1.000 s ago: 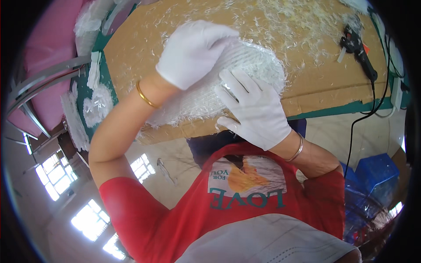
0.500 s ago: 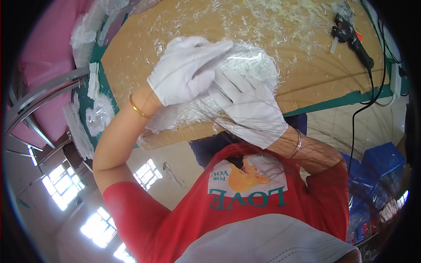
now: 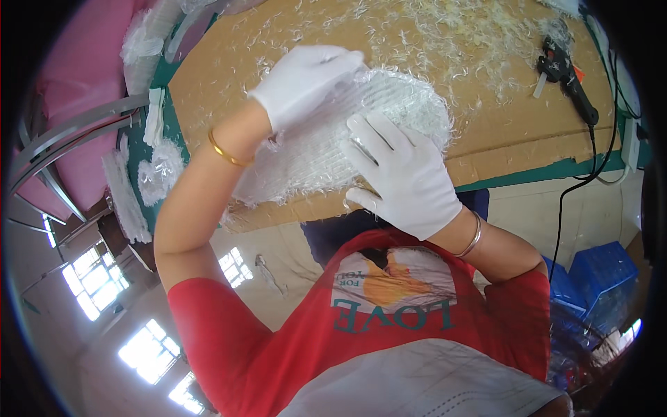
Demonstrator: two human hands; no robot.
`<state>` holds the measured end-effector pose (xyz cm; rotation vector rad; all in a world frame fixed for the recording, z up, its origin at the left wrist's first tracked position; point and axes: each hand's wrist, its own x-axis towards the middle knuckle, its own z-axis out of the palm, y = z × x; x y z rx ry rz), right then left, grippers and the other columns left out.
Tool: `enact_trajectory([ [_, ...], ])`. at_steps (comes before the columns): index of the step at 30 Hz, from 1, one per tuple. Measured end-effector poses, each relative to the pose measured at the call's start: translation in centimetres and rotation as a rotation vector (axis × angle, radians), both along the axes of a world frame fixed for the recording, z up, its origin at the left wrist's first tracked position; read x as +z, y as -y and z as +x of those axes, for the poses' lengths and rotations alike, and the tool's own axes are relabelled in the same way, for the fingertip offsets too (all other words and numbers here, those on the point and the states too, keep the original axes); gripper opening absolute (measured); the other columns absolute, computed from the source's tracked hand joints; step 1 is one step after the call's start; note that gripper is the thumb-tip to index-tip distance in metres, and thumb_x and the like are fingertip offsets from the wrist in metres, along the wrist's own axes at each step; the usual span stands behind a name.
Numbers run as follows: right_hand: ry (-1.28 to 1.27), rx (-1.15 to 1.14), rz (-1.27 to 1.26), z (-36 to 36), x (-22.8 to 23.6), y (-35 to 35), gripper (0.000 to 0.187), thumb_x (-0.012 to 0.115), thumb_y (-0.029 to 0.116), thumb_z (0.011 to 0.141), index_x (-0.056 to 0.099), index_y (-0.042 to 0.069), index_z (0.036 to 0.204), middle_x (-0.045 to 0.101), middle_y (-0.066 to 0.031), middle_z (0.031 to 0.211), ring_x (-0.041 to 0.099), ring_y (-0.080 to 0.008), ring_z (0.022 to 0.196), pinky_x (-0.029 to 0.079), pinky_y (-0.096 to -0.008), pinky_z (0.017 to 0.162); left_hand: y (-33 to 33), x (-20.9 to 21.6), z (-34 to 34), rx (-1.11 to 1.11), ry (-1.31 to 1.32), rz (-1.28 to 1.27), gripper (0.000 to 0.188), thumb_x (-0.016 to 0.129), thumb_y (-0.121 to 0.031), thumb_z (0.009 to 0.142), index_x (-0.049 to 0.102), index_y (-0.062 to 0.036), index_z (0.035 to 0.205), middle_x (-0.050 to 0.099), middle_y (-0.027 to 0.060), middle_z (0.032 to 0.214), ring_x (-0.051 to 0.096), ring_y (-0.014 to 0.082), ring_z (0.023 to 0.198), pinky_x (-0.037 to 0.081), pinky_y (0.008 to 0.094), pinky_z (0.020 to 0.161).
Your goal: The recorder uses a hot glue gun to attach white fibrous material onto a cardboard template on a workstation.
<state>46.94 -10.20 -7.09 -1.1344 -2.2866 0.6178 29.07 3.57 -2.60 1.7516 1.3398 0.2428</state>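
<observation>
The white ridged piece [image 3: 313, 163] is laid on the brown cardboard [image 3: 528, 139], just above the centre of the view toward twelve o'clock, its rim frayed into fine strands. Its four o'clock side is covered by the right hand [image 3: 410, 177], which is gloved in white; the fingers are extended and slightly spread, and nothing is seen to be gripped (a small glint shows between two of them). The left hand [image 3: 309, 87], gloved likewise, is held over the piece's eleven o'clock edge with its fingers curled inward; whether anything is pinched cannot be told, since the fingertips are hidden.

Half a second ago the two hands were brought together, the right fingertips being partly overlapped by the left hand. Now they are parted, the left hand having been drawn away toward eleven o'clock, and more of the ridged surface is exposed between them.

At two o'clock in the view a black glue gun [image 3: 571, 87] is set on the cardboard, and toward one o'clock pale shavings [image 3: 479, 35] are scattered.
</observation>
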Motion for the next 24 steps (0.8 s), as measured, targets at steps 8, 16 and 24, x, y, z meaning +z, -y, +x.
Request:
enact_trajectory([
  [8,0.042,-0.013,-0.001,-0.2,-0.1,0.0,0.063,0.074,0.045,0.08,0.063,0.007,0.129,0.055,-0.0121,0.143,0.047,-0.0286,0.135,0.046,-0.0423,0.099,-1.5,1.5,2.6,-0.264,-0.295,-0.11,0.025,0.07,-0.028,0.095,0.074,-0.0032,0.095,0.061,-0.0017,0.077,0.053,0.0041,0.075,0.046,0.0234,0.069],
  [16,0.061,-0.002,0.003,0.0,-0.1,0.1,0.063,0.073,0.046,0.081,0.063,0.008,0.131,0.054,-0.0114,0.143,0.046,-0.028,0.135,0.043,-0.041,0.103,-2.1,2.3,2.4,-0.35,-0.172,-0.126,0.035,0.072,-0.036,0.09,0.075,-0.0015,0.096,0.07,0.0074,0.082,0.062,0.015,0.076,0.051,0.0308,0.074],
  [24,0.027,0.043,0.084,0.7,0.4,0.4,0.063,0.072,0.041,0.087,0.059,0.006,0.137,0.054,-0.0152,0.143,0.05,-0.0333,0.131,0.044,-0.0425,0.104,-0.7,0.0,2.9,-0.287,-0.215,0.026,0.028,0.075,-0.031,0.09,0.075,-0.0029,0.09,0.067,0.003,0.074,0.058,0.0105,0.069,0.05,0.0285,0.068],
])
